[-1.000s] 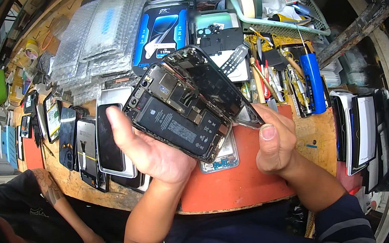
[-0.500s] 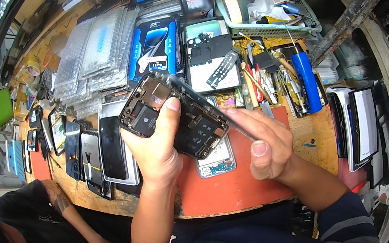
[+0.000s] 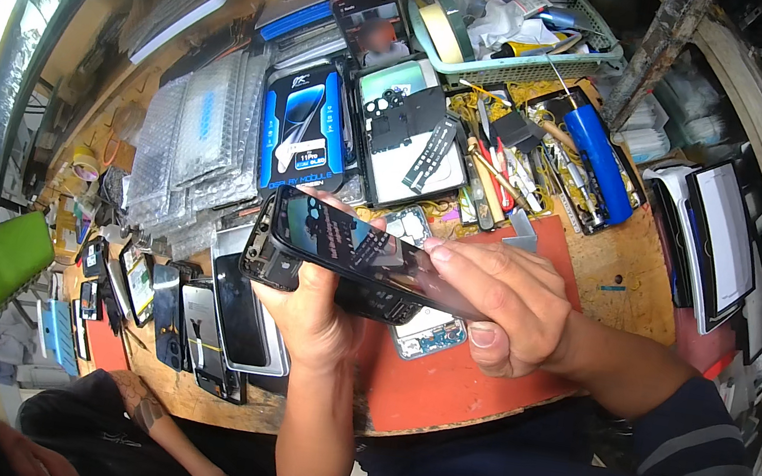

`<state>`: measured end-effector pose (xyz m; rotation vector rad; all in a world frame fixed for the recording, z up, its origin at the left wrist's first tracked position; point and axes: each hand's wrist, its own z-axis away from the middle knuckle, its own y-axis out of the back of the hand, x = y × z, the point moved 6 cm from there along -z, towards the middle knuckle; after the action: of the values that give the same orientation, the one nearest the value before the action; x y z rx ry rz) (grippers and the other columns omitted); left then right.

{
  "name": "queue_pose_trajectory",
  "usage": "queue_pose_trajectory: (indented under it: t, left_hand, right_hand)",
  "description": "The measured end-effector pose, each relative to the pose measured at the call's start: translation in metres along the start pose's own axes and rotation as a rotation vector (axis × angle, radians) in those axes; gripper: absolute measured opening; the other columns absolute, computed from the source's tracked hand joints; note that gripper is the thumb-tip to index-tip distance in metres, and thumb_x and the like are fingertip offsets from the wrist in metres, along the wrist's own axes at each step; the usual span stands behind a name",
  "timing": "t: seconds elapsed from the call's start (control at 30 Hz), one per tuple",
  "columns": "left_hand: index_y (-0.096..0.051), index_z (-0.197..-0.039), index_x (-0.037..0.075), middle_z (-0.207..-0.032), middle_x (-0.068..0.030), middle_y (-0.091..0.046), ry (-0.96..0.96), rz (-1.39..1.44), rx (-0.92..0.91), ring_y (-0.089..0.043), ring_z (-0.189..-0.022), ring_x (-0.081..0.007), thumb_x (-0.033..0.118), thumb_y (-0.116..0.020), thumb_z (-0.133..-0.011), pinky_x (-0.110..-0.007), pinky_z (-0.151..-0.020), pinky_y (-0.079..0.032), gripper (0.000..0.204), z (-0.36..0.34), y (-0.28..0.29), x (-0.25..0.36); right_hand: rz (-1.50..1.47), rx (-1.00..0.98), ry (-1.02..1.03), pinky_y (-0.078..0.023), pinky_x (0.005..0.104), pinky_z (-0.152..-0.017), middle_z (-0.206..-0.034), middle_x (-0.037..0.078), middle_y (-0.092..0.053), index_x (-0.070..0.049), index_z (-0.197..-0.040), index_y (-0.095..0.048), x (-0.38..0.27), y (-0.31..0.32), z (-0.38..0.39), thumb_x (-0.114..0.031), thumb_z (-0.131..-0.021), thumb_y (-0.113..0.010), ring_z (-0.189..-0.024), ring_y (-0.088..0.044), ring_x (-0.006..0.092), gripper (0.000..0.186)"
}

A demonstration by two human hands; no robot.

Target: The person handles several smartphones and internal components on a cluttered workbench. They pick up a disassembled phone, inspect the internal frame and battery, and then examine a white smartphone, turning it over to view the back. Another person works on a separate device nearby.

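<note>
My left hand (image 3: 317, 322) is wrapped round the opened body of a smartphone (image 3: 257, 257), with the thumb at its near edge. Over that body lies a glossy black phone screen (image 3: 355, 246), face up and slightly tilted. It hides most of the inside, though camera and battery parts still show at the left end and near edge. My right hand (image 3: 514, 302) grips the screen's right end, fingers on top and thumb underneath. Whether the screen touches the body all along cannot be seen. Beneath both hands, a second opened phone (image 3: 430, 339) rests on an orange mat (image 3: 476, 390).
Behind my hands stand a blue-and-black box (image 3: 304, 128) and bubble-wrapped packs (image 3: 210, 129). Tools and a blue screwdriver (image 3: 599, 162) lie back right, below a green basket (image 3: 534, 74). Several phones (image 3: 241, 316) line the left side. Another person's arm (image 3: 172, 448) is at lower left.
The screen has turned from steeply tilted to nearly flat and come down over the phone body, covering its inside. My right fingers moved with it. The whole view has shifted slightly.
</note>
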<state>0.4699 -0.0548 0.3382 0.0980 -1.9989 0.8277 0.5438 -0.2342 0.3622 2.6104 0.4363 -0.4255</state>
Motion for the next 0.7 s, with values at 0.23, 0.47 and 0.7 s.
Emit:
queue_pose_trajectory:
  t: [0.23,0.47,0.7]
  left_hand:
    - [-0.055,-0.131,-0.002,-0.117,-0.013,-0.064,-0.004,0.027,0.112,-0.069,-0.101,-0.0256,0.02,-0.081,-0.091,-0.049,-0.092,-0.062,0.052,-0.0007,-0.0043,0.001]
    - [-0.059,-0.12,-0.004,-0.111,-0.0131,-0.066,-0.019,0.056,0.149,-0.072,-0.093,-0.0266,0.012,-0.081,-0.091,-0.048,-0.085,-0.064,0.039,-0.0021,-0.009,0.0041]
    - [-0.051,-0.139,0.002,-0.124,-0.0103,-0.063,0.018,-0.051,0.074,-0.064,-0.112,-0.0236,0.021,-0.075,-0.094,-0.049,-0.097,-0.059,0.054,-0.0006,-0.0061,0.0024]
  right_hand:
    - [0.003,0.017,0.005,-0.063,0.0423,-0.071,-0.106,0.03,-0.072,0.016,-0.121,-0.062,0.0018,0.0,0.0003,-0.023,-0.108,-0.039,-0.087,-0.076,0.0377,0.047]
    - [-0.003,0.028,0.009,-0.063,0.0413,-0.069,-0.105,0.029,-0.072,0.016,-0.121,-0.062,0.0039,-0.0015,0.0009,-0.022,-0.108,-0.037,-0.087,-0.076,0.0367,0.048]
    - [-0.021,0.018,-0.005,-0.063,0.0432,-0.075,-0.105,0.03,-0.07,0.017,-0.118,-0.062,0.0036,-0.001,-0.0006,-0.02,-0.106,-0.042,-0.086,-0.074,0.0388,0.044]
